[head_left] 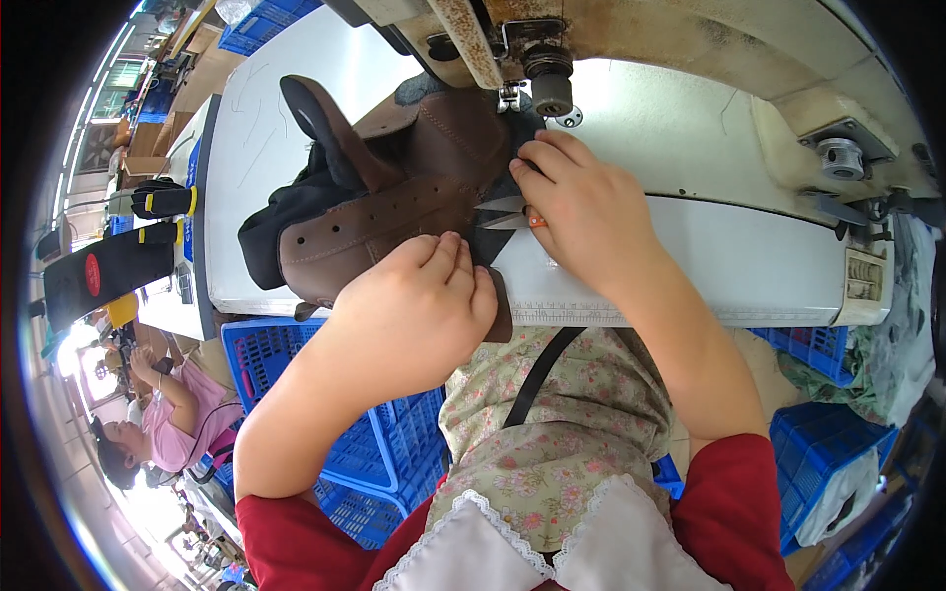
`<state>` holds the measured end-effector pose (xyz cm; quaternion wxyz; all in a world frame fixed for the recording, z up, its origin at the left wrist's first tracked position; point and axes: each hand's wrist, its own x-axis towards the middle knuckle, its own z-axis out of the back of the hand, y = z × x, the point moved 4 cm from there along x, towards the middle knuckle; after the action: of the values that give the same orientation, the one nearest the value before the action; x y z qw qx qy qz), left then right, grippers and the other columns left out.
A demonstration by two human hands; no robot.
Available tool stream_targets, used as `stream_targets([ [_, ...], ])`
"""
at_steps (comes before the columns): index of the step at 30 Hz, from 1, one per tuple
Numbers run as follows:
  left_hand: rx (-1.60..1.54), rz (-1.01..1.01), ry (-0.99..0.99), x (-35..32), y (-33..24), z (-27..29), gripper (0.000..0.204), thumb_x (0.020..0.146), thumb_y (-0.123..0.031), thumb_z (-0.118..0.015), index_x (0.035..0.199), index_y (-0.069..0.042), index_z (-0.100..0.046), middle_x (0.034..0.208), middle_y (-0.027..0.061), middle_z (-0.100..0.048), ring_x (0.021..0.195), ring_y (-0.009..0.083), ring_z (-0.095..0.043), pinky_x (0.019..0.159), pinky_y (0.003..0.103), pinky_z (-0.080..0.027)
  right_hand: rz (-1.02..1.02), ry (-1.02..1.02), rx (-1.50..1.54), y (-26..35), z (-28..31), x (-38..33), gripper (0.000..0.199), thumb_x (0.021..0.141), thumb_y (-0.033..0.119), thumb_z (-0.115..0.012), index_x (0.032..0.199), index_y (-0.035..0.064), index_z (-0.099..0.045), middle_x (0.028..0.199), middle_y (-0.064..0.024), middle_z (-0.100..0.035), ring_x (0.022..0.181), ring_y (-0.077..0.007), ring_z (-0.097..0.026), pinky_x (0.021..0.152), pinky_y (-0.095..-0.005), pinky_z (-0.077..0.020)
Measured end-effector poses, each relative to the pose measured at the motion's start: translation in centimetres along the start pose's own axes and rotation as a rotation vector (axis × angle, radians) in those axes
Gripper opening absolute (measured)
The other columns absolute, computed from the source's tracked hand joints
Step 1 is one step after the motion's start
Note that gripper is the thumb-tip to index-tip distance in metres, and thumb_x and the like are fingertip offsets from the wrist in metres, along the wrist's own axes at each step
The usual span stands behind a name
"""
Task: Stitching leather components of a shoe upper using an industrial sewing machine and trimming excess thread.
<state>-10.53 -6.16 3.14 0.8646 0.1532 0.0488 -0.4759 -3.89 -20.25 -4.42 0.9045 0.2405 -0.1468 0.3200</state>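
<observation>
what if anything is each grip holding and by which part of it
Right grip: small scissors, by the handle end, mostly hidden. Left grip: brown leather piece, by its edge nearest the person.

At eleven o'clock, a matt, leather-like brown piece point(394, 212); toward one, metal-bladed scissors point(505, 205) and, farther out, a stained, painted sewing machine point(670, 44); at three, a glossy table point(690, 256); at five, a cloth apron point(562, 424); at seven, a plastic crate point(399, 443).

A white table point(769, 266) bears brown leatherwork point(394, 212) and loose threads point(262, 150)
</observation>
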Motion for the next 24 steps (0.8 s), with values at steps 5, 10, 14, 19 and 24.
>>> stream_targets([
  [5,-0.083,0.065,-0.037,-0.2,-0.5,0.6,0.044,0.069,-0.021,-0.064,0.105,0.004,-0.065,0.110,0.0197,-0.068,0.107,0.0322,-0.065,0.097,0.043,-0.049,-0.003,0.034,0.030,-0.6,-0.1,-0.4,0.040,0.075,0.011,-0.070,0.114,0.0066,-0.066,0.127,-0.0035,-0.061,0.125,-0.0207,-0.054,0.084,-0.0343,-0.0554],
  [10,-0.395,0.302,-0.420,-3.7,1.6,8.3,0.020,0.078,-0.020,-0.063,0.088,-0.002,-0.065,0.099,0.0165,-0.068,0.092,0.0278,-0.067,0.078,0.038,-0.054,-0.014,0.051,-0.008,-1.6,-0.6,-0.8,0.040,0.076,0.012,-0.070,0.115,0.0066,-0.066,0.130,-0.0041,-0.060,0.125,-0.0208,-0.055,0.085,-0.0347,-0.0553],
  [14,-0.429,0.985,-0.376,-6.4,15.3,11.3,0.031,0.091,-0.032,-0.060,0.105,-0.006,-0.069,0.106,0.0096,-0.070,0.102,0.0199,-0.065,0.088,0.033,-0.049,0.031,0.008,0.021,-0.6,-0.7,-0.3,0.040,0.076,0.014,-0.071,0.115,0.0057,-0.066,0.130,-0.0060,-0.061,0.125,-0.0215,-0.055,0.087,-0.0346,-0.0552],
  [19,-1.057,0.758,0.100,0.9,20.7,4.4,0.039,0.093,-0.034,-0.061,0.122,-0.009,-0.066,0.126,0.0070,-0.064,0.118,0.0223,-0.059,0.101,0.038,-0.046,0.015,0.018,0.008,-1.5,-0.9,-0.8,0.043,0.075,0.015,-0.073,0.116,0.0042,-0.066,0.130,-0.0079,-0.061,0.125,-0.0224,-0.055,0.089,-0.0348,-0.0548],
  [24,-0.697,0.660,0.561,4.5,22.5,1.1,0.041,0.080,-0.025,-0.073,0.115,-0.004,-0.067,0.122,0.0091,-0.065,0.108,0.0186,-0.062,0.093,0.032,-0.050,0.085,0.004,0.034,-0.9,-0.9,-0.9,0.038,0.082,0.021,-0.066,0.115,0.0040,-0.066,0.131,-0.0108,-0.061,0.126,-0.0236,-0.054,0.091,-0.0355,-0.0534],
])
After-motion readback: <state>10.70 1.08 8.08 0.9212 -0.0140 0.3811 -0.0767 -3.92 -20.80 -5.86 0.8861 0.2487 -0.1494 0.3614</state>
